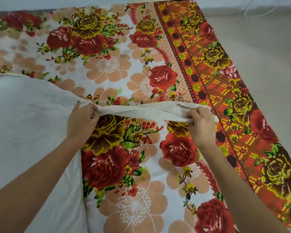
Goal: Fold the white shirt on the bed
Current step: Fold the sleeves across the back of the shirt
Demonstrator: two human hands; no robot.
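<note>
White shirt (23,123) spreads flat to the left of my fingers, on the flowered bed sheet (133,165). My left hand (81,121) grips the cloth where the sleeve (141,111) begins. The sleeve stretches taut across to my right hand (200,125), whose curled fingers pinch its end, with the sheet's red border (225,98) just beyond

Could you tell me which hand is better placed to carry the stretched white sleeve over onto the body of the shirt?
Probably the right hand: it grips the free end of the sleeve of the white fabric shirt. The left hand holds the end nearest the shirt body, a natural pivot.
</note>
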